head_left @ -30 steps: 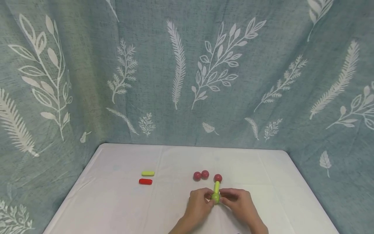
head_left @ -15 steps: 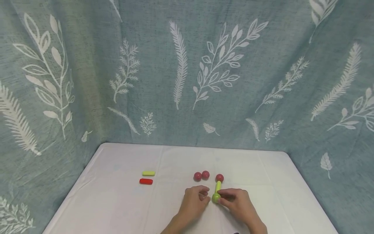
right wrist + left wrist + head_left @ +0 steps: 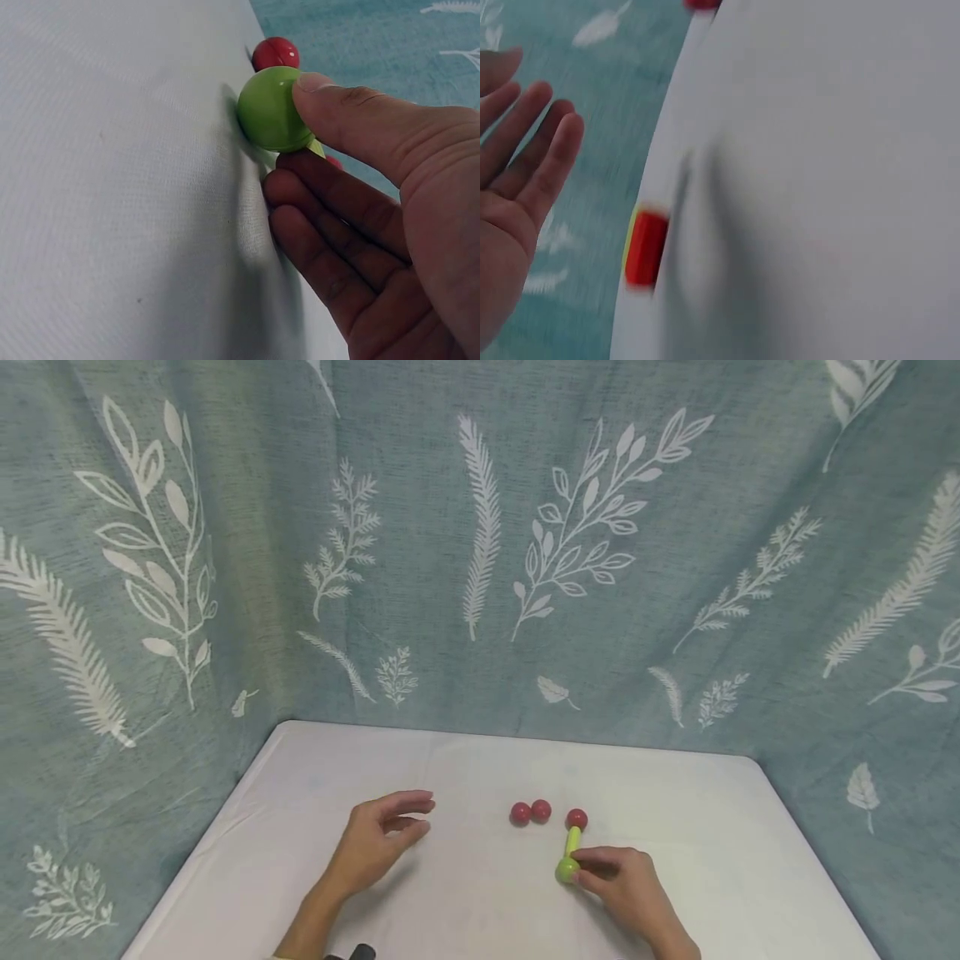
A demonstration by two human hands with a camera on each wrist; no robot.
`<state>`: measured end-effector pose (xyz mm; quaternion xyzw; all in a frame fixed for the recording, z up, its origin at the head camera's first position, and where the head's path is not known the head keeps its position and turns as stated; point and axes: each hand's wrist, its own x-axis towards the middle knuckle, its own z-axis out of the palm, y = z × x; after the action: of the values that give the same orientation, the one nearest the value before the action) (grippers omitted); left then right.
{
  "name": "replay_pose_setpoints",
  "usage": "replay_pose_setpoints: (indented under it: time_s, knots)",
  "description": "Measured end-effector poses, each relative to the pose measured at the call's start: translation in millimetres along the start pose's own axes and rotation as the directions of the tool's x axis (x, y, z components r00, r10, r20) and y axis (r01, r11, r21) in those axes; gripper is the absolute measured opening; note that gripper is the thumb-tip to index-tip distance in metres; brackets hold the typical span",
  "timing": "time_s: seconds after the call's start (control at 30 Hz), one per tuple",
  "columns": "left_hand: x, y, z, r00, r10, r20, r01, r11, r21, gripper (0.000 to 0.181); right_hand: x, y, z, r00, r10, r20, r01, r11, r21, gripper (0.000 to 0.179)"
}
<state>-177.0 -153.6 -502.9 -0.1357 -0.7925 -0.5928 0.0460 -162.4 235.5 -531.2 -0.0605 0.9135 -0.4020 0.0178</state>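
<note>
Head view: right hand (image 3: 628, 885) pinches green ball (image 3: 567, 871); left hand (image 3: 372, 843) loose, holding nothing. Pinch lightly, lest bar (image 3: 573, 841) shift rightmost red ball (image 3: 577, 819).

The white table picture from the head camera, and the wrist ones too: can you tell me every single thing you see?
Table: one, white, in front of the curtain
Curtain: teal with white leaves, behind and beside the table
Ball pair: two, red, close together on the table
Third ball: one, red, at the light stick's far end
Light stick: one, yellow-green, between third ball and green ball
Green ball: one, green, at the right hand
Red stick: one, red, on the table
Yellow piece: one, yellow, mostly hidden behind the red stick
Dark object: black, bottom edge, unclear
Left hand: one, above the table
Right hand: one, pinching the green ball
</note>
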Motion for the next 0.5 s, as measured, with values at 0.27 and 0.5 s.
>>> replay_pose_setpoints:
  time_s: [0.27,0.5]
  knots:
    - [-3.6,-18.6,-44.0,0.999,0.038,-0.015,-0.036,0.994,0.1,0.037,-1.2,0,-3,1.0,0.024,0.006,-0.024,1.0,0.013,0.022]
    - [-4.7,-31.9,-55.8,0.992,-0.104,-0.069,0.113,0.985,0.131,0.035,0.5,1,0,0.999,0.033,-0.002,-0.033,0.999,0.015,0.02]
